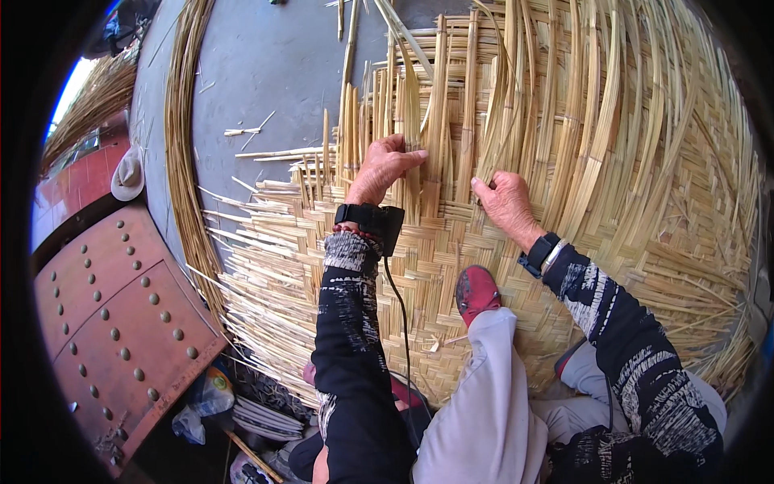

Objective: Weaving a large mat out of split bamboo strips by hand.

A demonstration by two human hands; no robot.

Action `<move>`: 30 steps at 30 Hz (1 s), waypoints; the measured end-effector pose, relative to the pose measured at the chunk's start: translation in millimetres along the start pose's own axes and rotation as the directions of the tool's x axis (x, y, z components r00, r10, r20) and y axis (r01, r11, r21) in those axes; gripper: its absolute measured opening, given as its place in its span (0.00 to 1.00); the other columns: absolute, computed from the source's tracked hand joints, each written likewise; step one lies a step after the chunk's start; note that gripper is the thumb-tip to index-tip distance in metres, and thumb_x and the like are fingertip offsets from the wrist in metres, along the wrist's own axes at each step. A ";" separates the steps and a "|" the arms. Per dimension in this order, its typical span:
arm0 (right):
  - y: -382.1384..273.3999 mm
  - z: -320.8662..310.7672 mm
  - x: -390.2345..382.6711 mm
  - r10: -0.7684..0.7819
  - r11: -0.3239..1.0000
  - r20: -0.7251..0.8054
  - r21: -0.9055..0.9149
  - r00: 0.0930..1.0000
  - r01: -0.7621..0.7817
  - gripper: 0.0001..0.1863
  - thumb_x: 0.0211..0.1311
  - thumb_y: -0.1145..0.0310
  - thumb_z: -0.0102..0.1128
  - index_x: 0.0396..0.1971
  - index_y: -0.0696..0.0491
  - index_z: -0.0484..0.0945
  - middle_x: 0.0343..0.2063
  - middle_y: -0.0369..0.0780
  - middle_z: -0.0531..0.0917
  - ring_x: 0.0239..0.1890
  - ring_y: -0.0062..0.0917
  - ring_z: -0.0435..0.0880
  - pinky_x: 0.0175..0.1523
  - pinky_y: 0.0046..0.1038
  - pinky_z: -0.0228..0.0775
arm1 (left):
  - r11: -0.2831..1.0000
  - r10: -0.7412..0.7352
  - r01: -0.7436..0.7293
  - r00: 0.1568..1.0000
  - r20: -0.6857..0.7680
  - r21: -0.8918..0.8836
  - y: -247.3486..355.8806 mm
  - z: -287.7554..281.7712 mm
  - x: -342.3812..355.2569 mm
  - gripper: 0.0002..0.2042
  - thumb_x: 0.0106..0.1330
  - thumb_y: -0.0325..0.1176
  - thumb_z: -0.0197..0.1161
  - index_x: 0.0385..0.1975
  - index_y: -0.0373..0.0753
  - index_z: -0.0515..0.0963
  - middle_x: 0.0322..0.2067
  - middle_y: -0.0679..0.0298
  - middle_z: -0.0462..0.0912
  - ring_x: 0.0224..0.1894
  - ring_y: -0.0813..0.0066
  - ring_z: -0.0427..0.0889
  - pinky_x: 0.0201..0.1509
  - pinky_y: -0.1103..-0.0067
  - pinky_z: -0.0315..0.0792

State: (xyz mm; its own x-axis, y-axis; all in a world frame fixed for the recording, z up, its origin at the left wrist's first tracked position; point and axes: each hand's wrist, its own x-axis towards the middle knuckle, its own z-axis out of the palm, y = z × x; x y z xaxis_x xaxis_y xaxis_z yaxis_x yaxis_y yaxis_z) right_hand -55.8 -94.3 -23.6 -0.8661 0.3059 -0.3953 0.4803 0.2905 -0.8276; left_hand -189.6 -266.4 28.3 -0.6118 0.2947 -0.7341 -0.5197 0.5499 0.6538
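Woven mat lies flat over the grey floor, spreading from the floor's middle toward its right-hand side. I have both hands at its upper part, set a little apart.

Left hand: fingers curled, thumb stretched out across the upright strips. I cannot tell whether a strip is pinched under the fingers. Right hand: fingers bent inward, thumb and forefinger close together at the lower end of a strip; a firm grasp is not confirmed from this view.

Progress, my estimate: well advanced, not finished. Done: the near and right areas show a tight, zigzag interlacing, and a red shoe stands on that finished part. Left: around the hands and above them, long strips lie loose over the weave, and crosswise pieces show between them near the upper left corner, so I judge that corner incomplete. The left border is a ragged fringe of untrimmed ends.

Material: a long bundle of thin stalks runs along the floor's left edge, apart from the hands. A few offcuts lie on the floor between bundle and weave.
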 end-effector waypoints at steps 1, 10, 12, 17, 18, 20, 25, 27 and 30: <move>-1.4 -0.8 -0.7 -0.001 1.000 0.001 -0.008 1.000 0.001 0.21 0.48 0.63 0.61 0.08 0.59 0.64 0.06 0.44 0.64 0.11 0.30 0.64 0.21 0.36 0.60 | 1.000 -0.013 0.013 1.000 -0.015 0.002 1.7 0.9 -0.8 0.10 0.54 0.38 0.65 0.27 0.39 0.75 0.24 0.70 0.75 0.29 0.81 0.71 0.38 0.81 0.65; -3.4 -0.8 -7.9 -0.059 0.995 -0.020 0.076 0.998 0.060 0.19 0.50 0.65 0.60 0.09 0.60 0.66 0.05 0.43 0.66 0.10 0.25 0.65 0.20 0.33 0.61 | 0.999 0.002 -0.006 0.991 -0.132 -0.032 0.0 19.2 3.1 0.11 0.52 0.34 0.67 0.32 0.37 0.76 0.25 0.66 0.78 0.26 0.80 0.74 0.32 0.81 0.67; -10.0 -5.6 -12.0 -0.042 0.994 0.005 0.099 0.999 0.041 0.18 0.50 0.66 0.60 0.09 0.60 0.67 0.06 0.43 0.66 0.10 0.25 0.66 0.19 0.32 0.61 | 1.000 0.007 -0.010 0.988 -0.155 -0.020 2.3 22.1 3.2 0.12 0.51 0.34 0.67 0.31 0.36 0.77 0.25 0.65 0.78 0.25 0.80 0.73 0.30 0.81 0.67; -11.8 -9.5 -22.2 -0.068 0.992 0.000 0.108 0.998 0.068 0.17 0.51 0.67 0.59 0.10 0.60 0.68 0.06 0.43 0.68 0.10 0.23 0.67 0.19 0.30 0.61 | 0.997 -0.058 0.055 0.996 -0.066 -0.053 10.9 31.0 1.1 0.07 0.45 0.27 0.64 0.20 0.32 0.76 0.18 0.63 0.76 0.21 0.76 0.75 0.24 0.78 0.69; -12.4 -10.0 -24.4 -0.080 0.990 0.002 0.114 0.997 0.080 0.17 0.51 0.67 0.59 0.10 0.60 0.68 0.06 0.42 0.67 0.10 0.23 0.67 0.19 0.30 0.60 | 0.997 -0.056 0.053 0.996 -0.066 -0.053 9.2 32.1 2.5 0.07 0.45 0.27 0.64 0.20 0.32 0.76 0.18 0.63 0.76 0.21 0.76 0.75 0.24 0.78 0.69; -15.3 -10.0 -25.9 -0.095 0.988 0.005 0.121 0.995 0.094 0.17 0.51 0.67 0.59 0.10 0.60 0.68 0.06 0.42 0.67 0.10 0.23 0.67 0.19 0.30 0.60 | 0.997 -0.072 0.069 0.992 -0.099 -0.030 6.0 32.3 4.6 0.07 0.43 0.27 0.63 0.20 0.30 0.76 0.18 0.63 0.76 0.20 0.76 0.74 0.23 0.78 0.68; -12.3 -9.7 -18.5 -0.001 0.992 -0.018 0.126 1.000 0.003 0.16 0.51 0.67 0.58 0.11 0.60 0.70 0.06 0.42 0.68 0.11 0.22 0.68 0.20 0.30 0.61 | 0.996 -0.050 0.046 0.997 -0.056 -0.081 14.5 39.9 -1.4 0.09 0.43 0.29 0.62 0.22 0.31 0.77 0.19 0.64 0.77 0.20 0.76 0.73 0.24 0.79 0.66; -12.4 -9.1 -17.8 0.002 0.988 -0.016 0.157 1.000 0.001 0.15 0.51 0.67 0.58 0.12 0.60 0.71 0.06 0.41 0.68 0.11 0.22 0.68 0.20 0.30 0.62 | 0.993 -0.029 0.021 0.998 -0.062 -0.120 11.9 42.5 1.5 0.08 0.42 0.28 0.61 0.19 0.28 0.75 0.18 0.60 0.77 0.19 0.74 0.75 0.23 0.78 0.67; -21.7 -10.7 -22.1 -0.015 0.982 -0.014 0.187 1.000 0.017 0.14 0.52 0.68 0.58 0.13 0.61 0.72 0.06 0.41 0.68 0.11 0.21 0.68 0.21 0.30 0.62 | 0.996 0.027 -0.008 0.974 -0.226 0.088 0.3 41.8 8.7 0.09 0.43 0.28 0.59 0.18 0.26 0.75 0.16 0.58 0.76 0.18 0.74 0.75 0.21 0.76 0.68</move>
State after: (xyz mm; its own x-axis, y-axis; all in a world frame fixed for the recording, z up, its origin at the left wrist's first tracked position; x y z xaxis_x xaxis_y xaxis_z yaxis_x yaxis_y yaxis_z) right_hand -45.6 -97.7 7.4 -0.8712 0.3145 -0.3771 0.4308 0.1214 -0.8942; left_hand -170.1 -231.0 14.4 -0.7445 0.1256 -0.6557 -0.4608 0.6140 0.6408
